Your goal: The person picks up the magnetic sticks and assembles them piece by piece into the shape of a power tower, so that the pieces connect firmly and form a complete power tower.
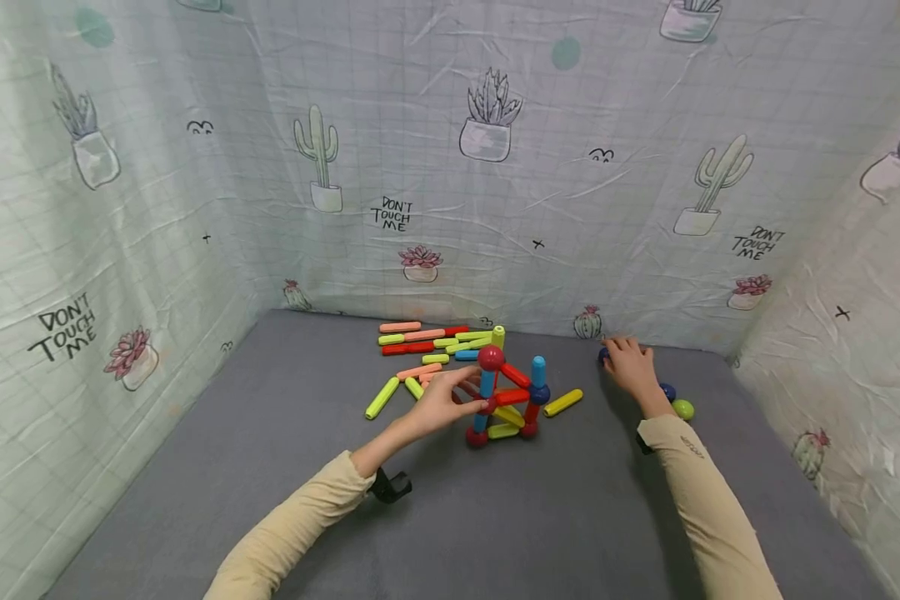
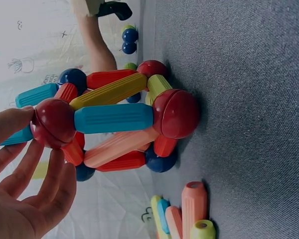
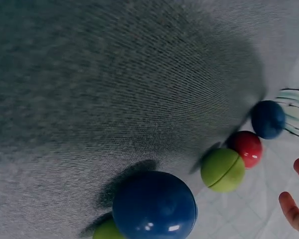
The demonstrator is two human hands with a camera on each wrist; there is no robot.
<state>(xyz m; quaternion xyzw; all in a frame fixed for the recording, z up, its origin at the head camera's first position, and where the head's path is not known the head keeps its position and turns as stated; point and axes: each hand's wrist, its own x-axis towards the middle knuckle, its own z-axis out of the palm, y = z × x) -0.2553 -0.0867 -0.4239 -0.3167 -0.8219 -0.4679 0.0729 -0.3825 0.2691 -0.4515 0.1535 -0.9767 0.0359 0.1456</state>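
Grey surface (image 1: 510, 517), perhaps fabric; cactus-print sheeting (image 1: 390, 83) behind.

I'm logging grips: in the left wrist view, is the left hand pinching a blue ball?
No, the left hand pinches a red ball between thumb and fingers.

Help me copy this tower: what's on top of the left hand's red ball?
An upright blue stick, topped by another red ball. The left hand covers part of the held ball, so anything there is hidden.
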